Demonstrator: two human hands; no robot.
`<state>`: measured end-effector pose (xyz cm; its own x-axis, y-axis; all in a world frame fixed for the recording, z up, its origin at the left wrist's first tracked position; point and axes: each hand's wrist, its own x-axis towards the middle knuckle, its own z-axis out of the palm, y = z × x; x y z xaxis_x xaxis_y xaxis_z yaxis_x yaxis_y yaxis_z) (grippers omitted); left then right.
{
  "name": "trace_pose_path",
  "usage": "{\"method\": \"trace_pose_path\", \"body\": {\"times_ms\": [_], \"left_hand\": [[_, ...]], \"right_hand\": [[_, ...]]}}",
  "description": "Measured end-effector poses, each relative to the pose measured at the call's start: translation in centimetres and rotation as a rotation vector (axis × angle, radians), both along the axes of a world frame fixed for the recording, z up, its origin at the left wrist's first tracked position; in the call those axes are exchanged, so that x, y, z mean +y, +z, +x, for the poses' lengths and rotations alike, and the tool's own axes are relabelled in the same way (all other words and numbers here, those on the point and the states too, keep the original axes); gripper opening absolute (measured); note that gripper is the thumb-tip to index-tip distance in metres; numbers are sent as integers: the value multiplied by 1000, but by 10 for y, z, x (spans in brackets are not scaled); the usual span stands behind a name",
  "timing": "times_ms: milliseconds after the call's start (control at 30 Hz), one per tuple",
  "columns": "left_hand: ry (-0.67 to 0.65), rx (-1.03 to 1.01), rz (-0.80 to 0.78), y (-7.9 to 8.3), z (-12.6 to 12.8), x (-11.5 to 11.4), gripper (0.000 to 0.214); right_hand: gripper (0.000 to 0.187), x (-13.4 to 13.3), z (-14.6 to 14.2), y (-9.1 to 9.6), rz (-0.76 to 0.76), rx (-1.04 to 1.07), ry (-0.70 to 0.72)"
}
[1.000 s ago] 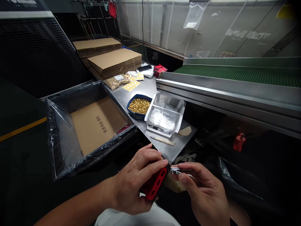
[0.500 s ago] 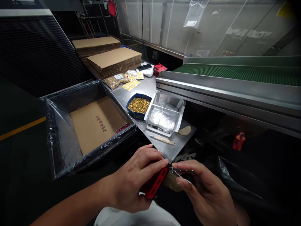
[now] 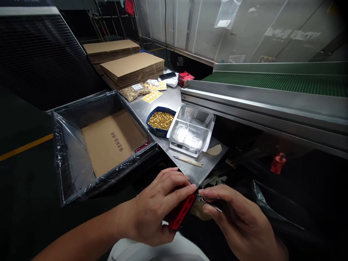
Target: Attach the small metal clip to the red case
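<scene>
My left hand (image 3: 156, 208) is wrapped round a red plastic part (image 3: 182, 213) with rectangular slots along its visible edge. The rest of that part is hidden under my palm and fingers. Between the thumb and forefinger of my right hand (image 3: 239, 221) is a pair of metal nail clippers (image 3: 200, 197). Its jaws point left, close to the upper corner of the red part; whether they touch it I cannot tell. Both hands are held in front of the metal table's near corner (image 3: 197, 174).
On the table lie a craft knife (image 3: 187, 160), a white divided bin (image 3: 170, 143) of clear bags, and a blue tray (image 3: 152, 132) of small brass-coloured pieces. A plastic-lined crate (image 3: 61, 159) stands left, cardboard stacks (image 3: 133, 67) behind. A green conveyor (image 3: 261, 81) runs right.
The clippers' levers look slightly closer together, with my right thumb a little higher. My left hand keeps its hold on the red part, almost unmoved. The view has shifted slightly.
</scene>
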<state>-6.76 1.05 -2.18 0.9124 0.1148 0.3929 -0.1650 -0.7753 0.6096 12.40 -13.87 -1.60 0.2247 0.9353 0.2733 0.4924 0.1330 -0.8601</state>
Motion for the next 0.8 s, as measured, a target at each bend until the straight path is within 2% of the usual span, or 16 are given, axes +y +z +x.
{"method": "trace_pose_path", "body": {"times_ms": [133,333,600,800], "left_hand": [[5,-3,0,0,1,0,86],[20,-10,-16,3,3,1,86],[17,-5,-31,1,4,0,86],[40,2,-104,-1,4,0,86]], "right_hand": [[28,-1,-2,-3,-6,11,-31],[21,-7,-7,-8,-38,46,-258],[21,-4,-9,-12,-18,124,-234],[20,-8,-11,-13,-61,193,-389]]}}
